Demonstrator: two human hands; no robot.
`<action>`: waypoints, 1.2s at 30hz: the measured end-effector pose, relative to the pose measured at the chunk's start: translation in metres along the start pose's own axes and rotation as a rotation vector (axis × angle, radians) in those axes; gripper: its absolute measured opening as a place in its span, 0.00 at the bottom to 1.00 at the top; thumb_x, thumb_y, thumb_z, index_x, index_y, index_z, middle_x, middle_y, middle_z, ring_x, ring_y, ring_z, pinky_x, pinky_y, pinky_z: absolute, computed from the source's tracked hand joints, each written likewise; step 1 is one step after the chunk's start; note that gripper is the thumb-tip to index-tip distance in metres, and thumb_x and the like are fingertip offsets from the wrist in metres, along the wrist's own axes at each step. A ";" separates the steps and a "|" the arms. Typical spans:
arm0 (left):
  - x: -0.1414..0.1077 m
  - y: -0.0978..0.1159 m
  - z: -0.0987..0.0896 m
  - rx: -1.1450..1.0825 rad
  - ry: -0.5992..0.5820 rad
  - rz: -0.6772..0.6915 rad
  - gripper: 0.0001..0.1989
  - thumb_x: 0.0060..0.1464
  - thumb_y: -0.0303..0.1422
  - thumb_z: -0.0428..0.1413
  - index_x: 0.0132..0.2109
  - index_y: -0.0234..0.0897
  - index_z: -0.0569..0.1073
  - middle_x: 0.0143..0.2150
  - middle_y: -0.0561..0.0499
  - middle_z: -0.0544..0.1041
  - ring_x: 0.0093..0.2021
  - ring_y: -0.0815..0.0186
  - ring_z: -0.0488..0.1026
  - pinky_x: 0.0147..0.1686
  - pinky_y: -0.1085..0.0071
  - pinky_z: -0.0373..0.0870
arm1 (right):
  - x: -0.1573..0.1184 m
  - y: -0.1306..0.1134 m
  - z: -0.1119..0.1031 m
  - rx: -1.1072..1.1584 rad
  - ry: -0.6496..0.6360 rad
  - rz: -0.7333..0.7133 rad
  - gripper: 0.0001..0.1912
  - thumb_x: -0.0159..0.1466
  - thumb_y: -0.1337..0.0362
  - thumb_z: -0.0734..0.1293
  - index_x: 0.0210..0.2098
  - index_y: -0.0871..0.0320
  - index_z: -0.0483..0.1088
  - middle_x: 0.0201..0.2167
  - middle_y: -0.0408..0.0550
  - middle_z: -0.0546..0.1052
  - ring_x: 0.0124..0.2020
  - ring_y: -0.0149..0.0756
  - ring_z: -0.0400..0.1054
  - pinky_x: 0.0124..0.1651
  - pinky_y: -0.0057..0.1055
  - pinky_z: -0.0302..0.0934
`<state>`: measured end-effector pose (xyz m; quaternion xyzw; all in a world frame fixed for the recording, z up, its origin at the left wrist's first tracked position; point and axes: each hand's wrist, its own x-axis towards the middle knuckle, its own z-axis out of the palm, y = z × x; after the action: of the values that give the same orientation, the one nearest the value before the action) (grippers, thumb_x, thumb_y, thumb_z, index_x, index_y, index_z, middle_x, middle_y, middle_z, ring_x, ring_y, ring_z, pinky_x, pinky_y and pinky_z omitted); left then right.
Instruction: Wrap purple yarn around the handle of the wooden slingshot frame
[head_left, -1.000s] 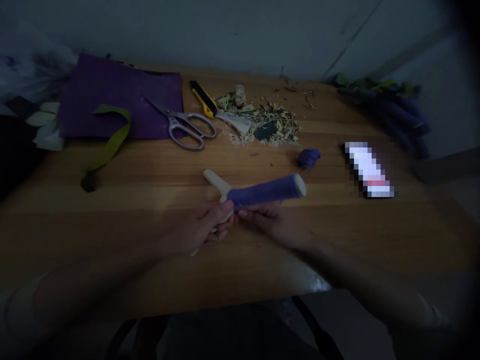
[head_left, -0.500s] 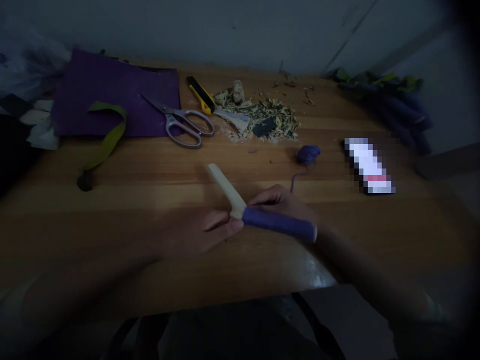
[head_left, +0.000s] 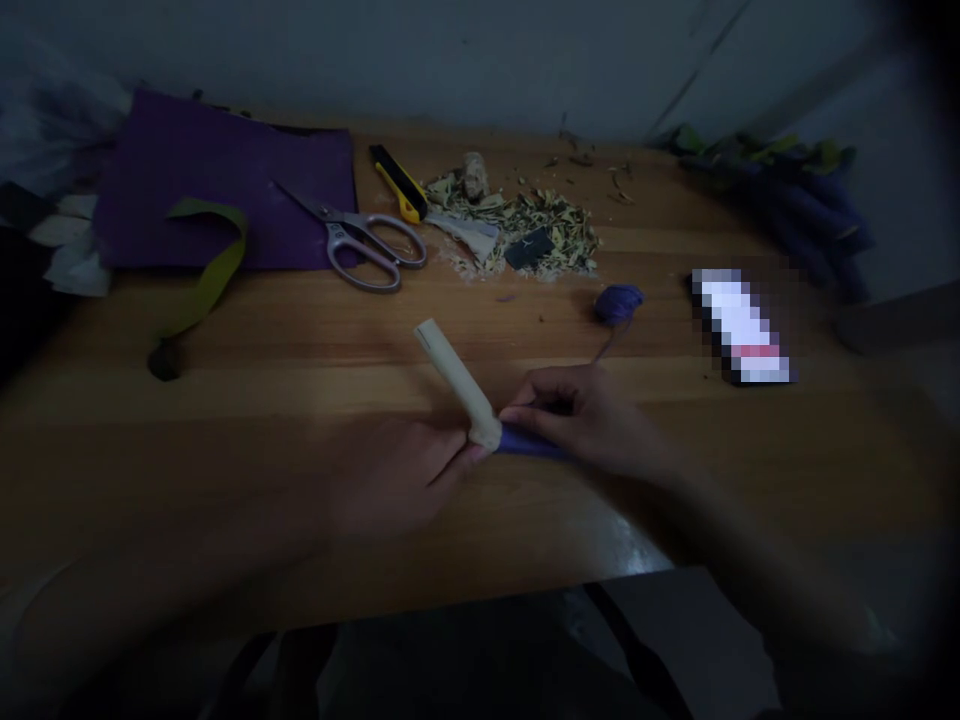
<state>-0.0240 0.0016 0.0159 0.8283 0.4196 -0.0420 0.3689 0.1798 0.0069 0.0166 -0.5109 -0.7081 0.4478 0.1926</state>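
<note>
My left hand [head_left: 416, 470] is closed on a bent, peeled wooden stick [head_left: 454, 375], gripping it at the bend between thumb and fingers. One pale arm of the stick points up and away. The other arm has a purple wrapping [head_left: 529, 440] and passes partly behind my right hand [head_left: 589, 415]. Thumb and index finger of that hand pinch the purple thread close to the bend. Beyond it lies a small ball of purple thread [head_left: 619, 303], whose strand runs down to my right hand.
Grey scissors [head_left: 365, 250] lie partly on a purple sheet [head_left: 225, 190], near a green strap [head_left: 217, 270]. A yellow-black utility knife [head_left: 399, 185] rests by a heap of wood shavings [head_left: 559, 235]. At right are a blurred-out phone [head_left: 742, 325] and several purple-wrapped pieces [head_left: 802, 210].
My right hand has come from behind the stick to its near side, over the wrapped arm. The stick has turned slightly, and the thread's strand has shifted with the hand.
</note>
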 end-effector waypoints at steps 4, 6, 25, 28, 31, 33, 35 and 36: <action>0.001 0.001 0.003 -0.003 0.032 -0.060 0.25 0.60 0.45 0.32 0.34 0.40 0.70 0.29 0.51 0.75 0.27 0.65 0.69 0.28 0.67 0.57 | -0.006 -0.002 0.006 -0.174 0.115 -0.131 0.11 0.59 0.60 0.65 0.26 0.60 0.71 0.19 0.40 0.72 0.20 0.24 0.61 0.23 0.23 0.52; 0.001 0.000 0.006 -0.050 0.062 -0.078 0.25 0.60 0.46 0.33 0.34 0.40 0.70 0.29 0.52 0.75 0.28 0.66 0.69 0.29 0.68 0.59 | -0.008 -0.001 0.010 -0.292 0.183 -0.244 0.09 0.60 0.62 0.65 0.26 0.60 0.70 0.17 0.39 0.71 0.18 0.23 0.60 0.22 0.23 0.51; 0.005 -0.007 0.021 -0.668 0.205 -0.174 0.19 0.59 0.44 0.39 0.27 0.38 0.63 0.21 0.57 0.62 0.25 0.70 0.61 0.27 0.73 0.58 | -0.008 0.009 0.032 -0.679 0.314 -0.638 0.08 0.62 0.69 0.61 0.27 0.60 0.69 0.23 0.43 0.76 0.22 0.27 0.68 0.25 0.23 0.59; 0.005 -0.009 0.024 -0.743 0.229 -0.169 0.19 0.59 0.44 0.39 0.28 0.38 0.62 0.21 0.57 0.61 0.24 0.71 0.59 0.26 0.73 0.58 | -0.007 0.012 0.037 -0.620 0.320 -0.558 0.09 0.63 0.68 0.60 0.30 0.60 0.70 0.23 0.43 0.77 0.21 0.26 0.68 0.24 0.22 0.59; 0.004 -0.009 0.023 -0.852 0.211 -0.139 0.19 0.59 0.44 0.39 0.28 0.38 0.61 0.21 0.58 0.59 0.23 0.72 0.57 0.25 0.74 0.58 | -0.006 0.011 0.039 -0.609 0.314 -0.508 0.11 0.65 0.67 0.57 0.33 0.60 0.70 0.24 0.44 0.77 0.20 0.27 0.68 0.23 0.22 0.59; 0.003 -0.007 0.019 -0.889 0.161 -0.086 0.19 0.60 0.44 0.38 0.28 0.38 0.61 0.21 0.58 0.58 0.22 0.73 0.56 0.26 0.74 0.58 | -0.006 0.009 0.038 -0.523 0.298 -0.478 0.12 0.65 0.67 0.57 0.32 0.61 0.71 0.23 0.45 0.77 0.21 0.27 0.69 0.25 0.22 0.60; 0.001 -0.005 0.015 -0.911 0.112 -0.049 0.19 0.60 0.44 0.37 0.28 0.38 0.61 0.19 0.59 0.57 0.20 0.74 0.54 0.23 0.75 0.56 | -0.006 0.008 0.038 -0.378 0.285 -0.440 0.10 0.64 0.68 0.59 0.31 0.60 0.71 0.24 0.45 0.77 0.23 0.27 0.69 0.27 0.21 0.61; 0.001 -0.004 0.013 -0.929 0.081 -0.046 0.20 0.60 0.44 0.36 0.28 0.38 0.61 0.19 0.59 0.56 0.19 0.74 0.53 0.21 0.75 0.54 | -0.006 0.009 0.038 -0.309 0.285 -0.427 0.09 0.63 0.69 0.60 0.32 0.60 0.72 0.26 0.44 0.77 0.24 0.27 0.70 0.28 0.21 0.62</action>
<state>-0.0232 -0.0048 0.0045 0.5667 0.4265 0.1745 0.6830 0.1590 -0.0148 -0.0095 -0.4313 -0.8251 0.2078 0.3001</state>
